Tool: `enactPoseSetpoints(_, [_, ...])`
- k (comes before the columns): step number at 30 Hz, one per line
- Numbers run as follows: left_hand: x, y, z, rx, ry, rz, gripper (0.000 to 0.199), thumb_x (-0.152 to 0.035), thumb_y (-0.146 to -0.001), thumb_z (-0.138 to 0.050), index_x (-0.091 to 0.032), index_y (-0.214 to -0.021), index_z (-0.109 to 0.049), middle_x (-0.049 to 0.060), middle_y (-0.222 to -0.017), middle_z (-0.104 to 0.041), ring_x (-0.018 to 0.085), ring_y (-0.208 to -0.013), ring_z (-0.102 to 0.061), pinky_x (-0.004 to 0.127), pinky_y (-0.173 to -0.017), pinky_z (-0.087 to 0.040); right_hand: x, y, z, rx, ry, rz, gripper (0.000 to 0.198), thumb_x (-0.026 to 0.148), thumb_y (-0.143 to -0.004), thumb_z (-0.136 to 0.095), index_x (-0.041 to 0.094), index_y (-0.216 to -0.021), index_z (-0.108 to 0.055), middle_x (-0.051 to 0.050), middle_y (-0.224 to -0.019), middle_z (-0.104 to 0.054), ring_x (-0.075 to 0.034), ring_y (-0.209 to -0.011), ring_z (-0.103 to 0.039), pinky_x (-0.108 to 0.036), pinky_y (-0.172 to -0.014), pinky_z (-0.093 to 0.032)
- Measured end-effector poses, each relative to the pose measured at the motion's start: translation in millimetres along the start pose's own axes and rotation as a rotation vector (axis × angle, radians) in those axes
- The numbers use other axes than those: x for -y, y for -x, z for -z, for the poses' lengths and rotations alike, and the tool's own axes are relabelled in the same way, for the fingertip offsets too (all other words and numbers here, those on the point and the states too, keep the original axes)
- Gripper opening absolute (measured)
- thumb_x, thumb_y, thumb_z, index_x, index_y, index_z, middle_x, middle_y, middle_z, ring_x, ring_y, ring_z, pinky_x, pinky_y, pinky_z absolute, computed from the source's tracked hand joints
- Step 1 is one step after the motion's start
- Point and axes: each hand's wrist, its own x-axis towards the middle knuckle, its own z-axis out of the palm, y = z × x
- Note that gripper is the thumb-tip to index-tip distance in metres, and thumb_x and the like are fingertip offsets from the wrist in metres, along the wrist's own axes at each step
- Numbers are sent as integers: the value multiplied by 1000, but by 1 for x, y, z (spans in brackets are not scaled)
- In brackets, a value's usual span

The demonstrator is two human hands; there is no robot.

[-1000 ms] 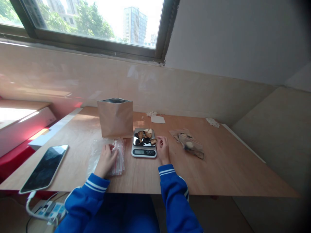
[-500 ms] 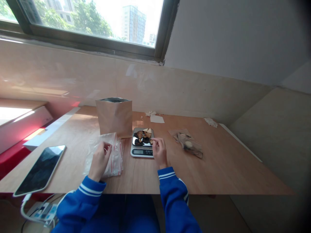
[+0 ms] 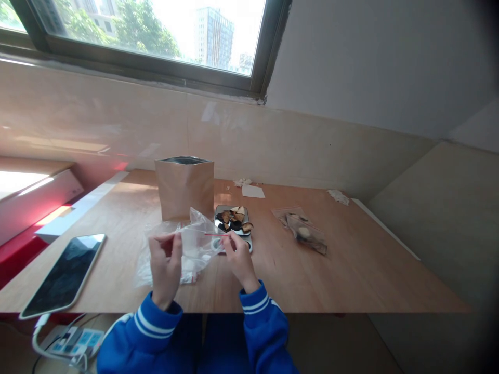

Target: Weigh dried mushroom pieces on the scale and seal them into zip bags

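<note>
A clear zip bag (image 3: 197,240) with a red line along its edge is stretched between my two hands. My left hand (image 3: 167,265) pinches one end of it, fingers closed. At the other end, my right hand (image 3: 238,258) grips the edge by the red line. Beneath the bag lies a pile of clear zip bags (image 3: 144,267) on the table. Just beyond my right hand stands a small kitchen scale (image 3: 250,242), its display partly covered by the bag and hand. Brown and dark dried slices (image 3: 235,220) rest on its metal plate.
An upright kraft pouch (image 3: 185,189) with its top open stands behind the bags. Filled clear bags (image 3: 304,232) lie to the right. A phone (image 3: 64,275) on a white cable sits at the left edge. White paper (image 3: 253,191) lies near the wall.
My left hand has lifted a zip bag off the pile. My right hand has moved left from beside the scale and taken hold of the bag's other end.
</note>
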Motion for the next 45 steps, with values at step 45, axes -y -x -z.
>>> enactPoseSetpoints(45, [-9,-48,-5,146,-121,137,33,-34,-78,-51,-20,-56,-32,-5,-54,-26,10,-53,-29,24,-50,-23,-46,-19,64,-286,-79,-171,44,58,-90,-43,19,-87,-63,-7,-85,-68,-19,-73,-62,-31,-67,-50])
